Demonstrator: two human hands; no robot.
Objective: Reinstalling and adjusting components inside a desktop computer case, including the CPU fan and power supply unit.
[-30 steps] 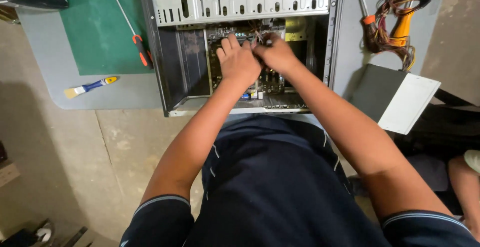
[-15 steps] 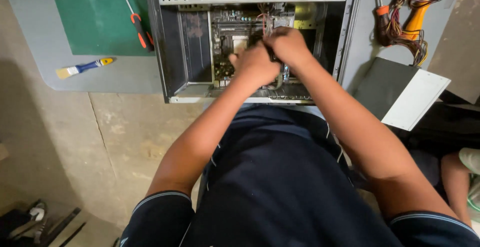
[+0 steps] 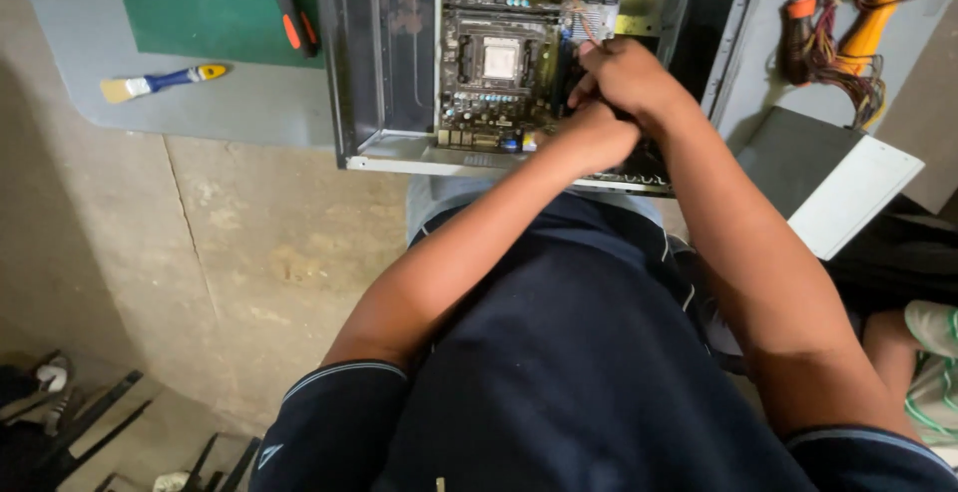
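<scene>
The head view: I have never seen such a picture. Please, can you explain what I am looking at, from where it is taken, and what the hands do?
The camera sits on a person's head and looks down, so you see their own arms and dark shirt. Both hands reach into an open computer case lying on a grey table. The left hand and right hand meet beside the circuit board; what they hold is hidden. On the table lie a green mat, a red-handled screwdriver, a small brush and a bundle of wires.
</scene>
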